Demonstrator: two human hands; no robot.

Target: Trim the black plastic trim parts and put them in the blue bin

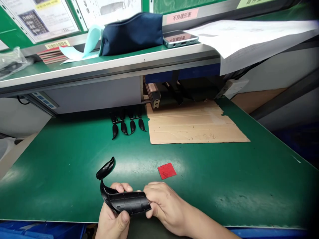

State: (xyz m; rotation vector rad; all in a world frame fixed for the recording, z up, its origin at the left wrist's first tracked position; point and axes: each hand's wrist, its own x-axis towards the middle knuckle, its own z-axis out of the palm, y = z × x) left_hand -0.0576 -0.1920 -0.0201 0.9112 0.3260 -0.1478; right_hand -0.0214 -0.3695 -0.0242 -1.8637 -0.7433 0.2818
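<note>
Black shell (131, 203) is up in both hands, over the near edge of the green bench (74, 149), curved tip at left, wide end at right. Left hand (111, 215) clamped on it: thumb on the near side, fingertips showing over the far side. Right hand (165, 205) pinches the wide end, thumb below, fingers curled above.

Loose ribbed piece (105, 169), also black, lies just beyond the shell's tip; can't tell if they touch. Red card (167, 171) is flat on the bench, past the right hand. Further back: row of small black parts (124, 128) joined by thin bars, then cardboard (196, 127) just right of them.

Shelf (119, 64) above carries a navy pouch (132, 35), with phone (180, 38) just right of it. White paper (239, 36) droops off the shelf's front at right; clear bag (12, 61) at far left. Blue bins (40, 230) show below the near edge.
</note>
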